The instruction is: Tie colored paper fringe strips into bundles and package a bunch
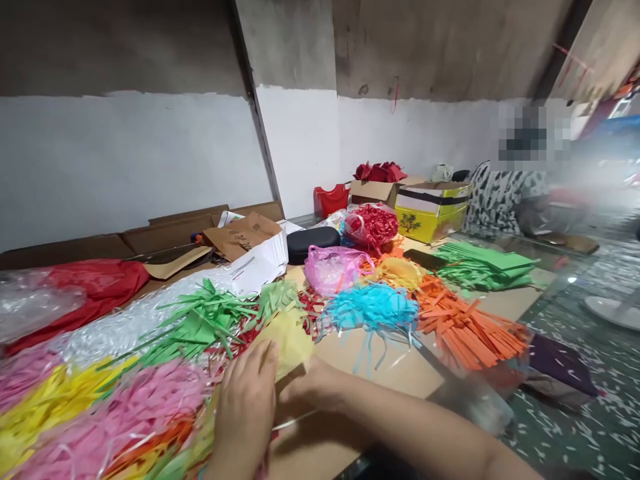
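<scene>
Low in the middle of the head view, my left hand (247, 393) is closed with its fingertips on a pale yellow thin sheet (286, 341), which looks like crepe paper or cloth. My right hand (313, 385) comes in from the right, its fingers curled at the sheet's lower edge; part of the grip is hidden. Just beyond the sheet lies a pale green fringed bunch (278, 299). To the left is a green fringed bunch (203, 323), with pink strips (135, 413) nearer to me. A blue fringed bunch (373, 307) and orange strips (470, 320) lie to the right.
Brown cardboard (395, 407) covers part of the table. Behind are a pink plastic bag (333, 270), a black case (313, 243), a yellow-and-white box (433, 217) and green fringed sheets (485, 263). A person in a patterned top (493, 197) sits at the far right.
</scene>
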{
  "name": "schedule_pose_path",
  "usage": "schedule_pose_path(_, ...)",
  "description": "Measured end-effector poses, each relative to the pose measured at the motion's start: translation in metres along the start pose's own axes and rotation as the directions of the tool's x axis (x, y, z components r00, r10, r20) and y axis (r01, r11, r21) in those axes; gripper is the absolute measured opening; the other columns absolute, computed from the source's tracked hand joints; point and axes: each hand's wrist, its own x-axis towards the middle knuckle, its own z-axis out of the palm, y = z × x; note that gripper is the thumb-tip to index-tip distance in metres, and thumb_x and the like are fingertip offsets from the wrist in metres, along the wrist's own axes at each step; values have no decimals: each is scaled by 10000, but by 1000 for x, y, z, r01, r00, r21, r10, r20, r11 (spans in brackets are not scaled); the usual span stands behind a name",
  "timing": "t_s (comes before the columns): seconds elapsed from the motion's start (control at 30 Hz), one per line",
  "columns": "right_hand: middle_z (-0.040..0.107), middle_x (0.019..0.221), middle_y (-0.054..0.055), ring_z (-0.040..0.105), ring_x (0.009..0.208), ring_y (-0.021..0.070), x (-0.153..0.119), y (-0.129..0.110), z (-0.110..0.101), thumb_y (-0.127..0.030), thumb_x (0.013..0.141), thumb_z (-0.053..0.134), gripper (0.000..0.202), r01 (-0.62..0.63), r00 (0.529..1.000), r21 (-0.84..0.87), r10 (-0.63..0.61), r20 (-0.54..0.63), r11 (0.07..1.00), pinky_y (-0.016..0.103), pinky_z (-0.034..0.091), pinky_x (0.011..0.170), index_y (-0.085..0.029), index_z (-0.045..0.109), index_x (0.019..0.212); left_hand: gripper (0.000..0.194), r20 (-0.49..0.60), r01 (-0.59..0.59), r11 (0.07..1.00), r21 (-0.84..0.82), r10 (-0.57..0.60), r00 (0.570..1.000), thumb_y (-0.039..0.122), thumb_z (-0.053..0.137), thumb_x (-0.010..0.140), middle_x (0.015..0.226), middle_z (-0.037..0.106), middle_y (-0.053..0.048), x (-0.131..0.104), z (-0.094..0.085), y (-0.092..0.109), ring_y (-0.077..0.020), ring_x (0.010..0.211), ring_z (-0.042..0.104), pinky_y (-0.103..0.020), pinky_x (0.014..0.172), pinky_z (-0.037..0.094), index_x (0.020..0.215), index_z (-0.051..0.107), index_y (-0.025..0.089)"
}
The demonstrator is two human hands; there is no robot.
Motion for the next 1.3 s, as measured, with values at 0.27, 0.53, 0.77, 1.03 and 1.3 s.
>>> schedule_pose_path(0.27, 665, 909, 111, 646, 925, 284, -60, -39, -144, -509, 720, 605, 416, 9, 790, -137, -90, -606, 991, 448, 520, 831, -193, 596, 992, 636, 348, -97, 976, -195, 161, 923, 4, 367, 752, 1349, 626, -163, -23, 68, 41, -295, 1239, 613, -492, 1064, 497, 1311, 629, 155)
schedule_pose_path(0.53, 723, 968, 86, 667, 947, 241, -92, 12, -102, -314, 876, 594, 198, 231, 972, -917, -38, 231, 326, 460, 318, 1111, -213, 654, 1036, 528, 543, -41, 956, -289, 199, 816, 145, 413, 852, 1406, 562, -146, -37, 68, 52, -279, 1300, 555, -438, 1113, 451, 1341, 610, 176)
schedule_pose_path(0.77, 744, 818, 55, 650, 718, 174, -45, 7, -105, -297, 991, 490, 245, 25, 973, -997, 227, 42, 78, 290, 420, 782, -194, 697, 911, 338, 584, 204, 939, -277, -4, 811, 267, 404, 938, 1097, 775, -31, -27, 34, 23, -206, 1007, 722, -308, 865, 533, 1004, 735, 284)
schedule_pose_path(1.03, 763, 871, 83, 677, 763, 222, -4, 22, -100, -317, 903, 573, 222, -33, 958, -999, 285, -26, 17, 269, 363, 612, -204, 760, 943, 364, 628, 324, 941, -102, -192, 755, 335, 381, 956, 845, 785, -64, -6, 33, 20, -298, 873, 723, -393, 804, 430, 849, 713, 231)
schedule_pose_path(1.3, 772, 919, 53, 705, 819, 217, -9, 29, -104, -371, 926, 578, 220, -91, 958, -996, 274, -82, 19, 260, 376, 637, -230, 741, 968, 360, 651, 313, 949, -29, -220, 726, 296, 356, 949, 852, 786, -65, -3, 44, 17, -308, 878, 722, -432, 832, 409, 869, 700, 224)
